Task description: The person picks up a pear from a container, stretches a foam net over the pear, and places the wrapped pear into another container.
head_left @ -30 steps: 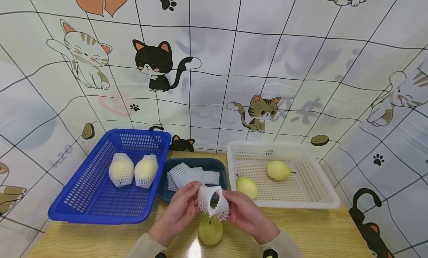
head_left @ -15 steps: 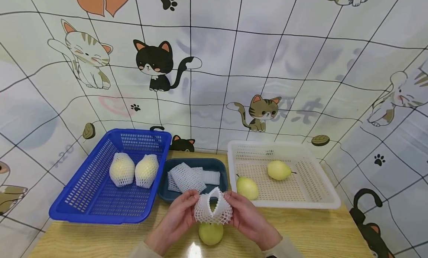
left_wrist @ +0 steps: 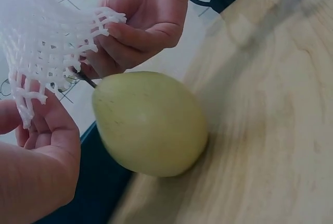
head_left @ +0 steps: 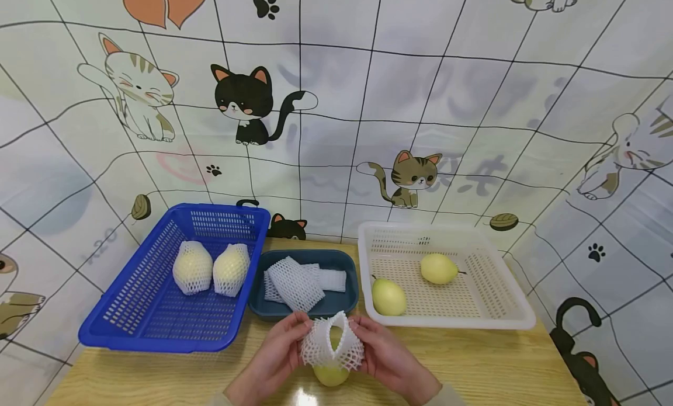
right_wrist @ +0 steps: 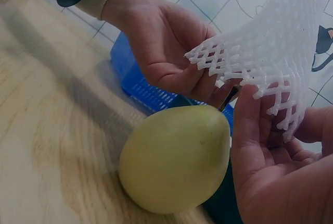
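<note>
A white foam net sleeve [head_left: 315, 346] is stretched between both hands, its mouth spread wide above a yellow-green pear [head_left: 331, 375]. My left hand [head_left: 276, 350] pinches the sleeve's left side, and my right hand [head_left: 391, 356] pinches its right side. In the left wrist view the pear [left_wrist: 151, 125] stands on the table with its dark stem up, close beneath the sleeve's lower edge. From the right wrist view, the net's cut rim [right_wrist: 229, 65] hangs around the stem's tip, while the pear's body [right_wrist: 177, 159] is outside it.
At left, a blue basket [head_left: 173, 343] contains two net-wrapped pears [head_left: 191, 268]. Behind the hands, a dark teal tray [head_left: 305, 255] holds several flat foam nets [head_left: 297, 283]. On the right stands a white basket [head_left: 462, 319] with two bare pears [head_left: 439, 269]. A patterned wall covering rises behind.
Both hands have lowered the foam net sleeve toward the pear on the table, and its mouth has been pulled wider. In the head view it now covers the pear's upper part.
</note>
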A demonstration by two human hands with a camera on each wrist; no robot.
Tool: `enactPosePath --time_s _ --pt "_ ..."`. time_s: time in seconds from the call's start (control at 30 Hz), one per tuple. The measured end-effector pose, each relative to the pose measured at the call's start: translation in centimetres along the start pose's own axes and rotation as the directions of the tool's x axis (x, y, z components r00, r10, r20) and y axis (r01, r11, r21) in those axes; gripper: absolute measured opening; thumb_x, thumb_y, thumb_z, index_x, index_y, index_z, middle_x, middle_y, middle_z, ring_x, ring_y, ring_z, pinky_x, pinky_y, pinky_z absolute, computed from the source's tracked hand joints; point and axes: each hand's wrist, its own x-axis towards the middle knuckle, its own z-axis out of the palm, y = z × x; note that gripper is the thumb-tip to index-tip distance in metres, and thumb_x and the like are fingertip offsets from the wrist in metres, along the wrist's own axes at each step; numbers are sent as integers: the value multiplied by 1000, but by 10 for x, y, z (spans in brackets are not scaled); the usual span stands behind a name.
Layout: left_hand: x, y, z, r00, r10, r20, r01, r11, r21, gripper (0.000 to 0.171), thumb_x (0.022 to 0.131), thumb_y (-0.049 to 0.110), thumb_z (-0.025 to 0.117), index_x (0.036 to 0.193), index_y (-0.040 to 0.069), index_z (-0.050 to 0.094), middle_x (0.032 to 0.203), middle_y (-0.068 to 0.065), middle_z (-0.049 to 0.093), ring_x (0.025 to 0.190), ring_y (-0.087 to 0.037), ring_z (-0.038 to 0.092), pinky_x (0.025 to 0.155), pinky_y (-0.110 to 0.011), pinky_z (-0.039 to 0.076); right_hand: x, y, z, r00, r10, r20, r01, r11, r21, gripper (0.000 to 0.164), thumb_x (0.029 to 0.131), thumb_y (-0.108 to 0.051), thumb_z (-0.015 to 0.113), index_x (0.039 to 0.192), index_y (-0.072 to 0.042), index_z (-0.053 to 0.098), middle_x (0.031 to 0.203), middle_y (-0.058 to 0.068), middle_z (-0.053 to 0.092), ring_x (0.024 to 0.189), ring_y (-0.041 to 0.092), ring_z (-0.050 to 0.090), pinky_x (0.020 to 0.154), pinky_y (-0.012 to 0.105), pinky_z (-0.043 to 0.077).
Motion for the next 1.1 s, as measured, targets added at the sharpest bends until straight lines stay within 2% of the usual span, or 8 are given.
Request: enactPosePath --time_s 0.2,0.4,0.6,0.83,1.1 --pt "-2 -13 -6 999 15 -31 -14 1000 13 9 106 5 49 104 14 52 94 4 61 82 -5 59 69 -21 50 -1 11 -6 999 15 -42 -17 999 -44 15 111 -26 49 118 -14 55 108 3 67 91 12 68 74 27 59" --pt "-5 -23 -12 998 2 -61 -1 1000 11 12 106 5 48 101 14 54 90 5 61 78 -4 58 68 -20 49 2 22 -13 996 45 -75 -48 998 -45 19 110 -26 51 119 -11 56 107 4 67 91 12 68 75 28 59" --pt "-6 -31 -18 997 -44 -60 45 999 16 11 106 7 46 103 14 53 85 6 60 73 -3 58 66 -22 51 4 29 -18 994 51 -99 -59 995 -76 17 109 -26 52 114 -10 58 103 4 67 87 13 68 72 29 59" --pt "-7 -36 -27 989 -99 -114 100 995 10 9 104 10 47 102 16 54 87 4 62 77 -7 62 69 -24 51 7 34 -24 992 62 -111 -72 994 -82 18 108 -25 55 115 -9 59 100 3 68 85 13 67 73 30 59" --pt "-6 -43 -34 994 -91 -66 95 994 62 8 105 6 51 112 8 49 95 -1 64 84 -11 63 72 -27 54 10 39 -34 986 88 -145 -106 988 -116 22 109 -23 52 119 -4 59 101 5 69 87 14 69 74 31 59"
